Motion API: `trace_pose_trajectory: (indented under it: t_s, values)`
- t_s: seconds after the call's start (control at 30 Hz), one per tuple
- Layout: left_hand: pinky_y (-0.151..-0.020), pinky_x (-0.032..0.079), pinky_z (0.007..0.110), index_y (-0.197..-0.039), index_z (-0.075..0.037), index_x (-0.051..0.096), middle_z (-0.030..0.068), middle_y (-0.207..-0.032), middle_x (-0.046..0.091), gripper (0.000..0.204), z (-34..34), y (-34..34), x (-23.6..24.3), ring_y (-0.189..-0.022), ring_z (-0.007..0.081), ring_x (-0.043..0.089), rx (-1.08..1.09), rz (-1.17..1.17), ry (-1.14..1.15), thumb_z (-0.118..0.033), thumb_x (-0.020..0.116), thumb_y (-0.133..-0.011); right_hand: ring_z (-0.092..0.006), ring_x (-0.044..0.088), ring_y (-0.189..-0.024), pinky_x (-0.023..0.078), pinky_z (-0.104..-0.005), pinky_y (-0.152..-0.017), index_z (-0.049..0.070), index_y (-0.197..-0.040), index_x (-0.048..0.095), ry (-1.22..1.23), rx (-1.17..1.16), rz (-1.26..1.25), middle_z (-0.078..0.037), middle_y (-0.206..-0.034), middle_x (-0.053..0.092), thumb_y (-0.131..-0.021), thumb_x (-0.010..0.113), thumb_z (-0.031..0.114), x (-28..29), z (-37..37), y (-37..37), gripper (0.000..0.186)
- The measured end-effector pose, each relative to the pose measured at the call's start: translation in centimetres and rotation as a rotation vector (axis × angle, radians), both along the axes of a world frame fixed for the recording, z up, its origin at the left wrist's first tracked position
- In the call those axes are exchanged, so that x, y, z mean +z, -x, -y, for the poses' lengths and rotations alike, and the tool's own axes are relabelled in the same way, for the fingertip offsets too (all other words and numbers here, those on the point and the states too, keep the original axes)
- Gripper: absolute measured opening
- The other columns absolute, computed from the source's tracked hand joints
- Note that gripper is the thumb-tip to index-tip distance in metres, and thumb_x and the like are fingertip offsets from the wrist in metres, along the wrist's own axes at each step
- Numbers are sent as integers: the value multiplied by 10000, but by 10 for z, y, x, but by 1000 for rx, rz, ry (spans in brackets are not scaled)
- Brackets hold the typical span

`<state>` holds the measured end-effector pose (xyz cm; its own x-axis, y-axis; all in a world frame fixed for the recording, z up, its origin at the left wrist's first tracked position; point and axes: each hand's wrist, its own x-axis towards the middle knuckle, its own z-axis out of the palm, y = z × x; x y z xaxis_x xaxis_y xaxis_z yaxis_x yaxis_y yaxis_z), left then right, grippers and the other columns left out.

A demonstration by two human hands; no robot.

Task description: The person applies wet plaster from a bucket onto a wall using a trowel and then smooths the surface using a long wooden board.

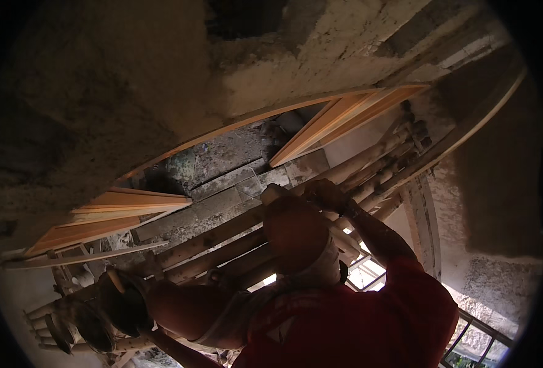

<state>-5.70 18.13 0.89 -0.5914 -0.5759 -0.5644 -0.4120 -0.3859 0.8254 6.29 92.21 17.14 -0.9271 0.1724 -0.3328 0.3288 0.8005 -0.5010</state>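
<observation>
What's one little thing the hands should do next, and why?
Maybe draw the dark bowl a bit closer with the left hand. That hand seems to be at its rim, a stick shows at its mouth, and light comes through gaps among the nearby poles, so closer might be safer.

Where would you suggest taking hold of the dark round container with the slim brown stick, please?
I'd probably grip the dark round container by its lower-right rim, coming from the picture's bottom: that edge curves nearest the left hand, while the slim brown stick crowds the upper edge.
</observation>
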Motion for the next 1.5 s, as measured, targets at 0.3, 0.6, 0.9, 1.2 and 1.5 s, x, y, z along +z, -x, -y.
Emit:
trace_pose_trajectory:
  t_s: [0.3,0.6,0.9,1.2,1.5]
  values:
    - [-913,467,461,-1195,2,570,123,-1106,648,458,21,-17,25,-1044,303,586,-79,119,478,-346,509,-903,-320,626,-676,478,-424,-597,65,-833,628,-74,-260,-174,-122,-743,638,-941,531,247,47,-22,-38,233]
    - [-890,546,469,-1195,-71,604,112,-1168,653,343,8,-39,43,-1047,294,635,248,-99,-264,-276,505,-938,-317,670,-750,515,-409,-703,61,-1181,620,9,26,-191,-131,-800,688,-882,606,128,-19,-23,-38,306]
    - [-879,539,418,-1224,9,550,130,-1115,642,383,-21,-7,71,-1015,267,638,297,-114,-13,-109,526,-860,-286,667,-760,512,-377,-694,8,-1137,628,151,155,-53,-172,-842,684,-849,641,139,34,0,76,316]
    - [-920,457,291,-1285,56,487,113,-1168,611,475,-149,8,193,-1042,174,577,-401,-507,230,-41,489,-820,-314,608,-881,518,-421,-774,28,-1185,574,113,1071,-468,-137,-986,593,-881,634,248,98,205,216,380]
    - [-872,466,277,-1285,51,490,98,-1121,624,523,-231,13,213,-991,149,581,-528,-428,152,-51,499,-773,-289,624,-887,542,-391,-681,30,-1090,595,-419,1179,-219,-89,-899,630,-843,584,183,22,279,212,291]
